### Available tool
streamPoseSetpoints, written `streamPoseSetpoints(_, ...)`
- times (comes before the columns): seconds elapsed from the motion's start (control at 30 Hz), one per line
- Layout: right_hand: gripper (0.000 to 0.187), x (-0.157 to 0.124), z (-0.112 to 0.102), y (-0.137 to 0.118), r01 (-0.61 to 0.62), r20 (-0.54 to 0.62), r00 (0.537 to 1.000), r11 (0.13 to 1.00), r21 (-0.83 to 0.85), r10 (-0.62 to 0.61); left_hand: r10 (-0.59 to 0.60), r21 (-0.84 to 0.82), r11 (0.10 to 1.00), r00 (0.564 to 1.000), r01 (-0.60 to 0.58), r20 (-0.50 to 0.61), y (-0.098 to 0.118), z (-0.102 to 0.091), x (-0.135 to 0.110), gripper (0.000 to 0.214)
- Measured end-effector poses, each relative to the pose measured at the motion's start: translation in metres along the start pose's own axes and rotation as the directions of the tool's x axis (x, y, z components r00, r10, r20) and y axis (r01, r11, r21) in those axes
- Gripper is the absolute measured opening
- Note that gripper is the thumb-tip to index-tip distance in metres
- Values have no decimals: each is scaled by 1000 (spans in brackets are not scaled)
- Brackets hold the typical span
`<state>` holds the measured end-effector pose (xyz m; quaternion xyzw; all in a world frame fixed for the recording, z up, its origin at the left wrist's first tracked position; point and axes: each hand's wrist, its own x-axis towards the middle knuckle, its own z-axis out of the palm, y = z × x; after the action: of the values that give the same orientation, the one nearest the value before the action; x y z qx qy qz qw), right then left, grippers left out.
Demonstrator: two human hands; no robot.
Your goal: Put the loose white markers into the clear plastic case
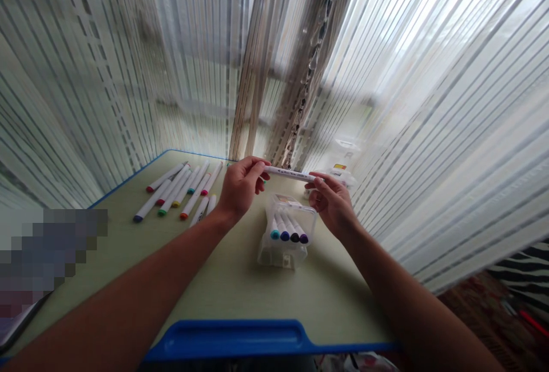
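Striped sheer curtains (429,103) are hanging all around the far and right sides, letting daylight through. Below them the pale green counter (240,286) is stretching away from me, with a thin blue rim running along its left and far edges. A blue lip (231,338) is sitting along the near edge, right in front of me.

My two bare forearms are reaching out over the middle of the counter. My left grip (240,189) is closing its fingertips on one end of a white marker (289,174), and my right grip (332,203) is pinching the other end, so I am holding the marker level in the air with both hands. It is hovering above the far-middle part of the counter, over and just beyond a clear case (281,258).

That case is lying on the counter between my wrists, open toward me, and four markers (288,229) are resting inside it with teal, blue, black and purple caps showing.

Toward the far left corner, a row of loose markers (180,189) is lying side by side, white barrels with coloured caps pointing toward the left edge. Near the far right corner, behind my right grip, a small white packet (341,172) is sitting, too blurred to read.
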<state>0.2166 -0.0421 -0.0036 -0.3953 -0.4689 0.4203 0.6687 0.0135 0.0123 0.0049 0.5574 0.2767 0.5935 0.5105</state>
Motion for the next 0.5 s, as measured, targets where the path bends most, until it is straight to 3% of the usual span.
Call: streamPoseSetpoints(0.5, 29, 2, -3, 4, 23, -17, 1000, 999, -44, -24, 20, 88, 996, 993, -30, 120, -4, -1, -3, 32)
